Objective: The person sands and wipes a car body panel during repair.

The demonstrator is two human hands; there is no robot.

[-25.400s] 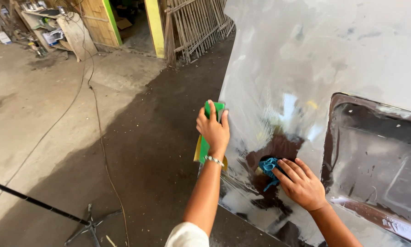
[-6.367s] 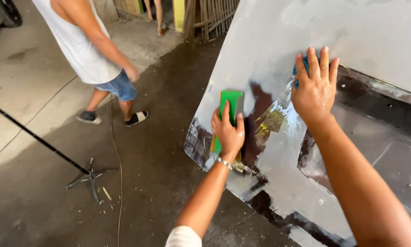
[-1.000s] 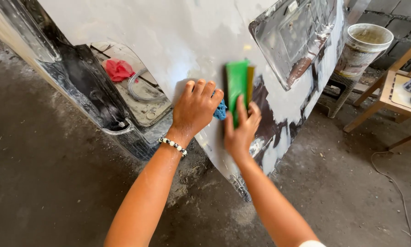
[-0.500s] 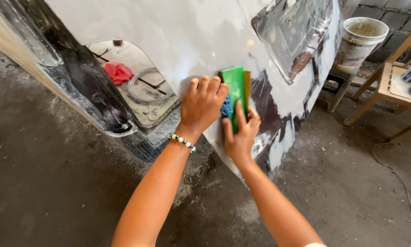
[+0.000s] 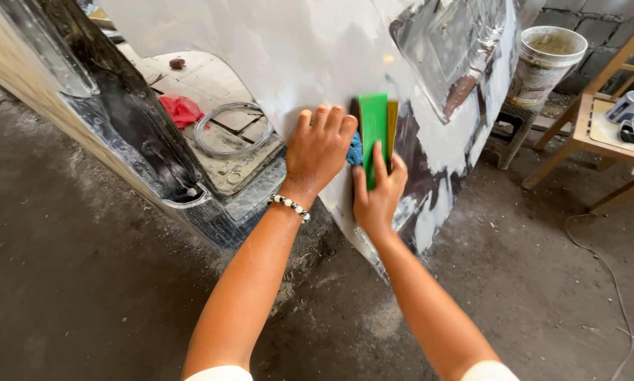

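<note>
My left hand (image 5: 320, 147) and right hand (image 5: 375, 194) with the green block (image 5: 373, 127) slid slightly left along the panel (image 5: 274, 56).
</note>
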